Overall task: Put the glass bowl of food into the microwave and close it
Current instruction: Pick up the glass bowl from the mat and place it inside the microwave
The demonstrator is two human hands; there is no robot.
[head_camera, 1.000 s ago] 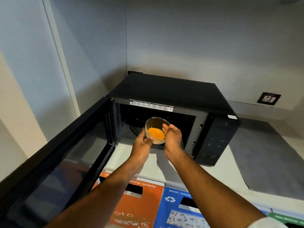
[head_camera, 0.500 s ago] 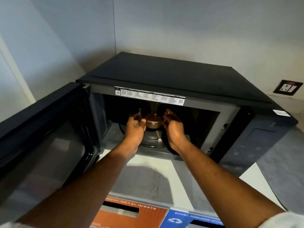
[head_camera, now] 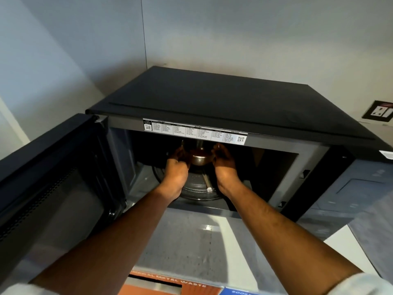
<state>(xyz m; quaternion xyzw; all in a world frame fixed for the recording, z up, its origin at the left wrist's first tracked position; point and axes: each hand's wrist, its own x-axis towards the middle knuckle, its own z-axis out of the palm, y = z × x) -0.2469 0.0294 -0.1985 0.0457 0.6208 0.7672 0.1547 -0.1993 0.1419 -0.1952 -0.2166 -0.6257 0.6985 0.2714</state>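
The left hand (head_camera: 175,174) and the right hand (head_camera: 225,167) reach deep into the cavity of the black microwave (head_camera: 223,103), each clamped on 1 side of the glass bowl (head_camera: 198,158), which sits between them above the glass turntable (head_camera: 196,188); whether the bowl already touches the turntable cannot be told. The cavity is dark, so the bowl shows only as a dim rounded base and the food in it is hard to make out. The fingertips on both sides fade into shadow, and the upper rim of the bowl is partly hidden under the front frame that carries a white label strip (head_camera: 194,133). The microwave door (head_camera: 53,177) stands swung open on the left, its lower part cut off by the picture edge. The control panel (head_camera: 357,188) on the right is blurred. The microwave stands on a pale desk (head_camera: 187,241). Compared with 0.5 s ago, the hands and bowl have gone slightly further into the cavity, and the orange food seen 1.0 s ago outside the opening is now lost in the dark.
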